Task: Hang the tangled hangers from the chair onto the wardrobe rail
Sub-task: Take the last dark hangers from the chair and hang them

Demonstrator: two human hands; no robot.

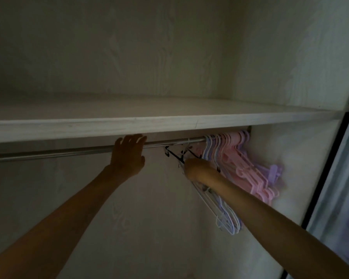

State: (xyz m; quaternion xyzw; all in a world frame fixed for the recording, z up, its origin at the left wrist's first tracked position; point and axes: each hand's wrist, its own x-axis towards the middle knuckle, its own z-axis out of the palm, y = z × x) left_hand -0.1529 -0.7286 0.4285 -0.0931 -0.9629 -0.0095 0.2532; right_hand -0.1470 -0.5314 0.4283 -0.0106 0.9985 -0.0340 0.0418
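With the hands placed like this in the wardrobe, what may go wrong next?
1. The black clip hanger sits tilted under the rail; it may catch or slip off.
2. The right hand reaches among crowded pink and purple hangers, so they could tangle.
3. The left hand rests on the rail, blocking sliding leftwards.

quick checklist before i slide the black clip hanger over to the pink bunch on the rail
1. Black clip hanger hooked on the rail: ok.
2. Right hand has a grip on it: cannot tell, fingers hidden behind the hand.
3. Left hand steadying on the rail: ok, fingers over the bar.
4. Pink and purple hangers packed at the right end: ok.
5. Rail free between the clip hanger and the bunch: ok.
6. White hangers under the right forearm untangled: cannot tell.
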